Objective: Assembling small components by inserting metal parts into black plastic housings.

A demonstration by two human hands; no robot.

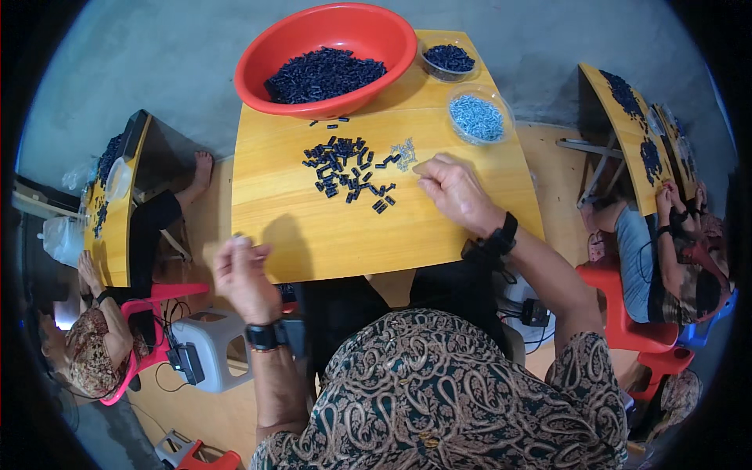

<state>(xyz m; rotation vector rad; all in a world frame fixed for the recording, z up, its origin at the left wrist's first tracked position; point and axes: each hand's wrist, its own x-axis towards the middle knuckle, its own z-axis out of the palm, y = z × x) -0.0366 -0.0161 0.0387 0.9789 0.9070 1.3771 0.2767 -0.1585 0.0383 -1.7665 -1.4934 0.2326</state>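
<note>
Small dark-blue plastic cylinders [343,150] loose mid yellow wood-grain table [352,243]; tiny silvery pins [405,153] piled twd its R edge; R hand [460,196] just beside, fingertips bunched, L hand [247,276] by near-L corner, fingers half-curled, can't tell if either pinches anything; round red plastic basin [329,108], far-L corner

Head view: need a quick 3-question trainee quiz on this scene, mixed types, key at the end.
1. Multiple choice: what does the red basin hold?
A) light-blue pieces
B) dark pieces
C) nothing

2. True or false: the right hand is nearer the small pale pile than the left hand is.

3. Fill the gap: as pictured, the tub of light-blue pieces stands to the ____ of the basin.

Key: 1. B; 2. True; 3. right
</note>
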